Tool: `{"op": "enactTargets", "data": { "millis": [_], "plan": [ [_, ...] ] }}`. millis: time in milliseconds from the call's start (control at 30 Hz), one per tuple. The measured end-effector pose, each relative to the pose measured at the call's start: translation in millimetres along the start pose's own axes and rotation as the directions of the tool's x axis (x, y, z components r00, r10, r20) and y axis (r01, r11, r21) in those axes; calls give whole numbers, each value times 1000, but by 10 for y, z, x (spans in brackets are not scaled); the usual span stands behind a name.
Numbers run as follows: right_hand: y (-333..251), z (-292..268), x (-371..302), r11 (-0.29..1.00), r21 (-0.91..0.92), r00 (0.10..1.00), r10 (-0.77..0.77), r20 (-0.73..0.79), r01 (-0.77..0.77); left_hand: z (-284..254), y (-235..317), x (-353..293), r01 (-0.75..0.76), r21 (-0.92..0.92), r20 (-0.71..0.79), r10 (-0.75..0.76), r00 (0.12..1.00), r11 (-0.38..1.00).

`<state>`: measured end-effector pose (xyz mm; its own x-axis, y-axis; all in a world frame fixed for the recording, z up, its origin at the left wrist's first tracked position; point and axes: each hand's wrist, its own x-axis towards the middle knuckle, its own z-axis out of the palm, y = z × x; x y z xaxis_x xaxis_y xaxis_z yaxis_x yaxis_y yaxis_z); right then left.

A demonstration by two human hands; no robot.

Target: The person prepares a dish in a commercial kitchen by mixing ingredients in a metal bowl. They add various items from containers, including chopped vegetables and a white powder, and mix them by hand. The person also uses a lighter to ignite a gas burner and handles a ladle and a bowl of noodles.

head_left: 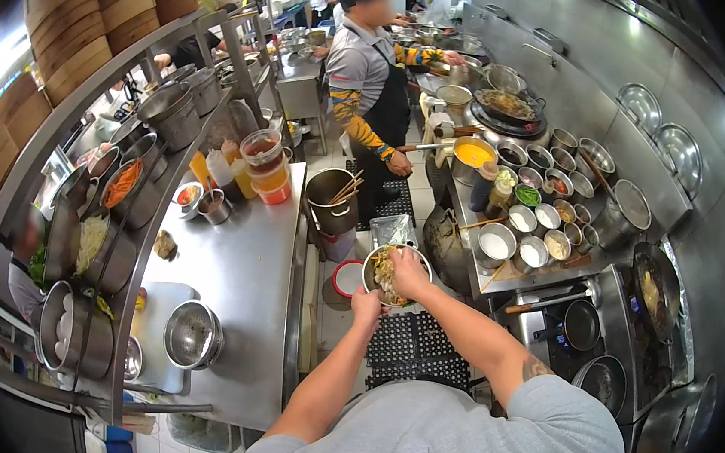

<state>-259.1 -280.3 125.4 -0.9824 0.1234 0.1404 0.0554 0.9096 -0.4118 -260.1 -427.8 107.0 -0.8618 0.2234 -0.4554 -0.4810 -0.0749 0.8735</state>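
A white-rimmed bowl (365,272) of mixed food (383,269), pale and brownish with orange shreds, is held in front of me above the floor. My left hand (368,307) grips its near left edge, closed on the rim. My right hand (411,276) reaches into the bowl from the right, its fingers bent down at the food. The fingertips are hidden, so what they pinch does not show. A red-rimmed white container (347,279) stands lower down, just left of the bowl. Beyond the bowl is a clear plastic-looking tray or bag (394,229).
A steel counter (244,302) on my left carries a colander (193,334) and sauce tubs (268,175). A tall pot (333,200) with wooden sticks stands beside it. On my right are seasoning bowls (496,242) and a stove with pans (582,323). A co-worker (371,81) stands ahead.
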Motion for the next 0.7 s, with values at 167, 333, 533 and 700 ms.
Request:
{"op": "enactTargets", "data": {
  "millis": [167,333,533,700],
  "plan": [
    [69,-214,-125,985,174,979,-50,198,15,-30,-153,187,5,-37,30,-4,1000,999],
    [335,-123,-155,951,247,976,151,158,-187,315,-235,49,-33,2,42,33,999,999],
    [409,-83,-260,981,147,992,-126,-28,128,258,-159,118,-78,3,68,78,995,997],
    [388,-94,-96,953,251,970,116,216,-170,361,-245,59,-138,88,21,136,990,987]
  ]
}}
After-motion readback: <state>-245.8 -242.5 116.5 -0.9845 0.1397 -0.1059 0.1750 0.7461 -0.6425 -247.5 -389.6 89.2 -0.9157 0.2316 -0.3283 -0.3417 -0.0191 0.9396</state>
